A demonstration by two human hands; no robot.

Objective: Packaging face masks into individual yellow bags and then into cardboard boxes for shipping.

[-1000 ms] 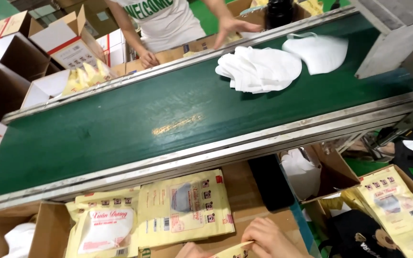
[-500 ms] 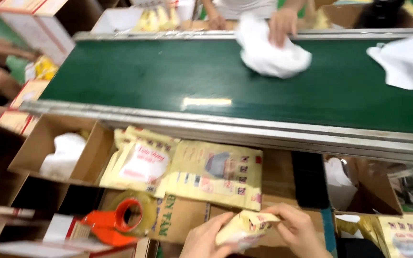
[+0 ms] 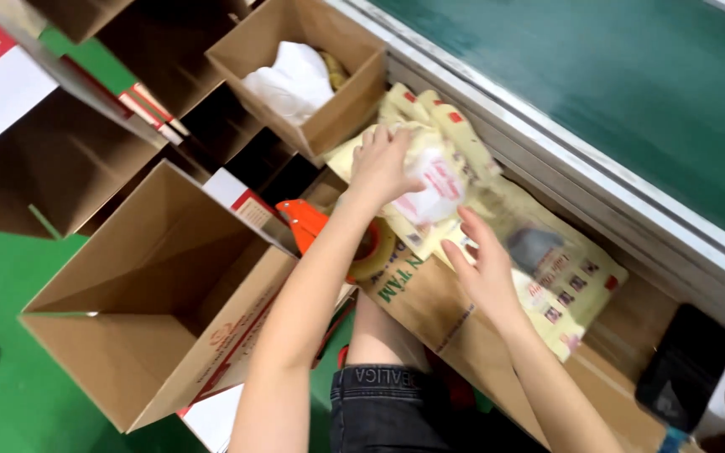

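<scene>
The left hand [image 3: 379, 164] closes its fingers over the filled yellow pouch [image 3: 434, 180] atop the pile of flat pouches [image 3: 547, 260], while the right hand [image 3: 484, 273], fingers loosely spread, rests just below it on the pile.

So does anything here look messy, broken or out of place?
Nothing looks damaged or spilled. The yellow packets lie in a loose, overlapping heap beside the conveyor belt, some askew. The left hand presses on one packet; the right hand rests on the heap. The large cardboard box stands open.

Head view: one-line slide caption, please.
Both hands, left hand and right hand, on yellow packets beside a green conveyor belt.
</scene>
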